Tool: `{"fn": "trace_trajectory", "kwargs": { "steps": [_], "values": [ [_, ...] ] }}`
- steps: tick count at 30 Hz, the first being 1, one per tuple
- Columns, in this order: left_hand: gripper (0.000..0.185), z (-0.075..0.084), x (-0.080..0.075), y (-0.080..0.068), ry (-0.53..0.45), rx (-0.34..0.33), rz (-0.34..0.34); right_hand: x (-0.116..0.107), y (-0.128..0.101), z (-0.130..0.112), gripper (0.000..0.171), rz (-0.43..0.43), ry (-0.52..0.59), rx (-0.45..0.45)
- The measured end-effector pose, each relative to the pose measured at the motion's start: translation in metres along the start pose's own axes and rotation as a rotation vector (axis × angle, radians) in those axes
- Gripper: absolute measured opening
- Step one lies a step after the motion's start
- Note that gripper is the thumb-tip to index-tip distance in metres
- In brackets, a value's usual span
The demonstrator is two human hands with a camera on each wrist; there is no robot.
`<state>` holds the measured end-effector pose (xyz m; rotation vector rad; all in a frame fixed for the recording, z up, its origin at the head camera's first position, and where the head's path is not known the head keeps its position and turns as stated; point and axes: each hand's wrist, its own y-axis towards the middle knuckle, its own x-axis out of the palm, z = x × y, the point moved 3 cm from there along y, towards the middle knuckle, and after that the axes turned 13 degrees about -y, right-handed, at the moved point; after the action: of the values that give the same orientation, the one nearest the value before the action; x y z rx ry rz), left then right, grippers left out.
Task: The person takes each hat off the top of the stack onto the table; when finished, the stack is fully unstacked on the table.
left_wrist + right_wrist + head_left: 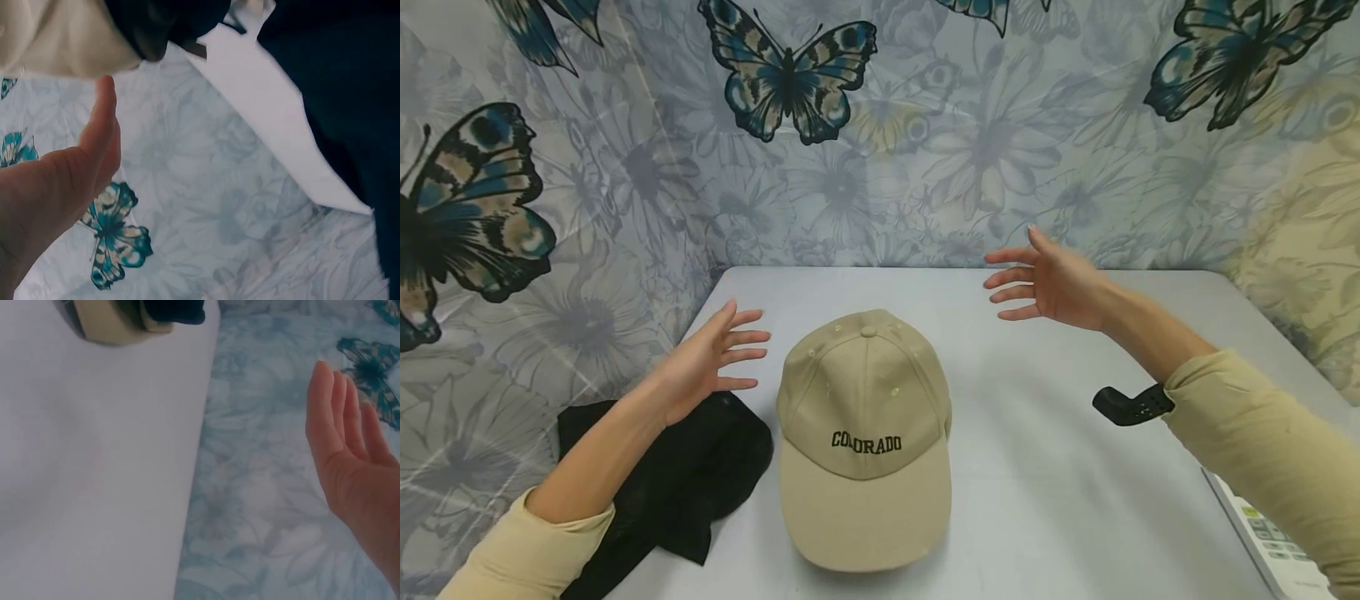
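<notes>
A beige baseball cap (865,425) with "COLORADO" stitched on its front lies on the white table (1060,500), brim toward me. My left hand (711,358) hovers just left of the cap, fingers straight and spread, holding nothing. Under that hand and forearm lies a crumpled black cloth (685,475). My right hand (1045,279) is raised above the far right part of the table, fingers spread, well apart from the cap. In the left wrist view the left hand (69,181) shows as an empty palm; in the right wrist view the right hand (350,450) is flat and empty too.
A butterfly-and-flower printed backdrop (925,142) hangs behind and to both sides of the table. A black strap (1131,404) sticks out at my right wrist. A white device with buttons (1270,542) lies at the table's front right corner.
</notes>
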<state>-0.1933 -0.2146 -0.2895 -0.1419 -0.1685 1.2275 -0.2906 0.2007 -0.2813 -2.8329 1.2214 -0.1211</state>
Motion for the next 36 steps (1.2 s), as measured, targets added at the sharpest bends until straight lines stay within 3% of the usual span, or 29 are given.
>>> {"fn": "trace_trajectory", "kwargs": {
  "steps": [14, 25, 36],
  "values": [
    [0.077, -0.035, 0.006, -0.022, -0.169, -0.113, 0.022, 0.028, 0.006, 0.021, 0.054, -0.004, -0.046, 0.054],
    [0.076, -0.063, 0.016, -0.033, -0.245, -0.209, 0.071, 0.056, 0.009, 0.034, 0.054, -0.034, -0.123, 0.128],
    [0.075, -0.079, 0.024, -0.036, -0.353, -0.272, 0.0, 0.078, 0.011, 0.041, 0.051, -0.056, -0.155, 0.168]
  ]
}}
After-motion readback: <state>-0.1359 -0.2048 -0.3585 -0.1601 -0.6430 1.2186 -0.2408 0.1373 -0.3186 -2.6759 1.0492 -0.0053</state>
